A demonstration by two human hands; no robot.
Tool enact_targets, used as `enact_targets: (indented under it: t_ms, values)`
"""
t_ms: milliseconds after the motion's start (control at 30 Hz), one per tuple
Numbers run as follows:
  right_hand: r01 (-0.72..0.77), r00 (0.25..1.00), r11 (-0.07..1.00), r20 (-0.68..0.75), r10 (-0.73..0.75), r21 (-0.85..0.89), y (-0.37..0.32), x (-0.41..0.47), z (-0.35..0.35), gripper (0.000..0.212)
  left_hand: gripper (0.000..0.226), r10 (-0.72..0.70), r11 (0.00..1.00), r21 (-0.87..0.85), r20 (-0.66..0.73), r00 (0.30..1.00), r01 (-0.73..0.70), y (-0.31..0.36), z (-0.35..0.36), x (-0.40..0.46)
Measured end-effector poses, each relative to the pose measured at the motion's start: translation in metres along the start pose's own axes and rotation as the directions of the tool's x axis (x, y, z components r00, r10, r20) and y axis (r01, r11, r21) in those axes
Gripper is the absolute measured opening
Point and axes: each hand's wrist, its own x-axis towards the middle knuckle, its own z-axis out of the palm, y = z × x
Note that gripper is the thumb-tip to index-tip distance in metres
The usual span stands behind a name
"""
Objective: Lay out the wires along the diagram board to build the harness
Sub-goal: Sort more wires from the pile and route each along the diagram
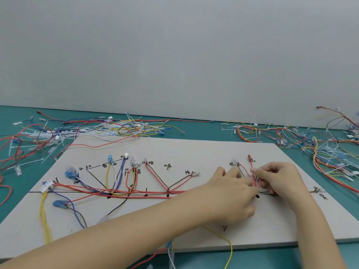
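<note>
Here both hands (pixel 231 193) (pixel 279 179) pinch the red wire (pixel 252 173), running near-far on the diagram board (pixel 194 148).

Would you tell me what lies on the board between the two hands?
In the head view, red wires run down between the left hand and right hand, both pinching them.

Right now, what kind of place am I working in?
Probably a wire harness assembly bench in a workshop. A diagram board with hand-drawn routes lies on a teal table, loose wire piles lie behind it, and both hands work red wires.
</note>
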Motion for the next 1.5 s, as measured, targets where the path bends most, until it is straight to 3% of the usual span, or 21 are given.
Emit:
enact_targets:
  t_ms: [467,1100,1500]
  values:
    - [-0.041,0.999,0.994,0.028,0.038,0.104,-0.006,-0.007,0.001,0.023,0.04,-0.07,0.983,-0.169,-0.026,0.997,0.065,0.009,0.016,0.004]
    - [-0.285,0.954,0.904,0.003,0.3,0.318,-0.012,-0.006,0.009,0.021,0.039,-0.067,0.984,-0.168,-0.061,0.996,0.056,0.01,0.017,0.003]
    - [-0.309,0.939,0.889,-0.04,0.342,0.338,-0.019,-0.011,0.012,0.024,0.039,-0.073,0.982,-0.177,-0.067,0.995,0.06,0.01,0.017,0.0]
